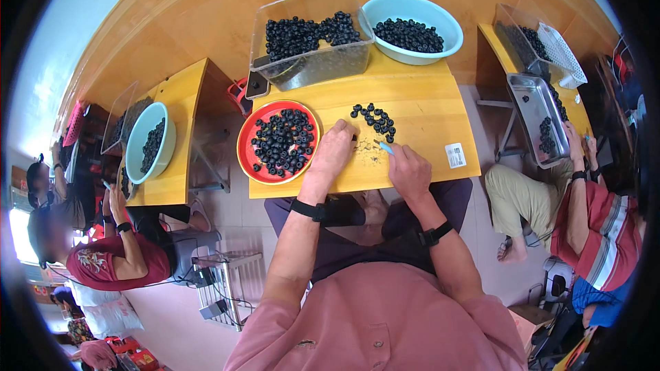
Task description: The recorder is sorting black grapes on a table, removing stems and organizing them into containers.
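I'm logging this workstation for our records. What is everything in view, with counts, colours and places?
Tables: three, yellow, centre, left and right
Clear boxes: three, transparent, one per table
Basins: two, light blue, centre and left tables
Plate: one, red, centre table's left
Small black pieces: too many to count, black, in containers and loose
Metal tray: one, silver, right table
Basket: one, white, right table
Label: one, white, centre table's right
Scraps: many, dark, centre table
Slim tool: one, light blue, over the scraps
Other people: several, varied clothing, both sides
Wristbands: two, black, own wrists
Left fingers: one set, bare, beside the plate
Right fingers: one set, bare, gripping the tool
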### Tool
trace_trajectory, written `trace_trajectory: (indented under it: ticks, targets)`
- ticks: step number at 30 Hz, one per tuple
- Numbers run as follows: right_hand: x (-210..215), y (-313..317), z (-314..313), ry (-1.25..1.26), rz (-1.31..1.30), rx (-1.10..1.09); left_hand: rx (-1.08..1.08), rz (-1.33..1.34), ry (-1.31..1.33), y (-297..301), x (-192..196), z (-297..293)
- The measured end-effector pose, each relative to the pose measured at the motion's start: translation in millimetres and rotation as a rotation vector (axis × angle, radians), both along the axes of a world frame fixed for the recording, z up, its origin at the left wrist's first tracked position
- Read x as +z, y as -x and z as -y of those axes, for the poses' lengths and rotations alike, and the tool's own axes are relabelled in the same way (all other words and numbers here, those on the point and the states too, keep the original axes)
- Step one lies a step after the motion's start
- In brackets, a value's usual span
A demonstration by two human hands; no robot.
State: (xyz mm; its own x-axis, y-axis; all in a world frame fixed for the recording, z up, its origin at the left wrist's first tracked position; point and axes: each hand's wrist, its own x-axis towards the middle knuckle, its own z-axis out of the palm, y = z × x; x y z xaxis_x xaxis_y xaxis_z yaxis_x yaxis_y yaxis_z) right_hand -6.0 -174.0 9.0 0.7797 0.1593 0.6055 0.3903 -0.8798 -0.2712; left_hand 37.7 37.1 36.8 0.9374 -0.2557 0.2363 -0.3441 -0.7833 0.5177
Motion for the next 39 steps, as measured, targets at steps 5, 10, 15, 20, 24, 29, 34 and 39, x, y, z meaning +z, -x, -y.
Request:
trace_trajectory:
  ticks: [5,10,15,20,24,29,34,39]
  targets:
    - [-1.8,0.2,2.7,-0.014,-0.005,-0.001,0.063,-0.119,0.251,9.1,3.8,17.0]
    - [3.8,2.0,1.2,-0.065,-0.037,0.027,0.214,-0.204,0.592,28.0,-10.4,34.7]
    - [0.8,1.4,3.8,-0.088,-0.035,0.041,0.2,-0.183,0.722,34.4,-24.5,39.7]
    - [2.9,2.7,5.6,-0.035,-0.026,0.062,0.199,-0.186,0.652,38.6,-24.3,42.5]
    - [1.5,1.0,2.6,0.007,-0.026,0.11,0.173,-0.174,0.796,37.2,-33.0,38.8]
    - [2.6,1.1,2.5,0.036,-0.013,0.123,0.156,-0.169,0.775,37.4,-35.5,38.8]
    - [2.4,1.2,2.7,0.056,-0.014,0.121,0.161,-0.146,0.727,38.8,-29.3,39.6]
    - [2.5,1.2,2.4,0.057,-0.009,0.117,0.162,-0.13,0.717,38.6,-30.7,39.9]
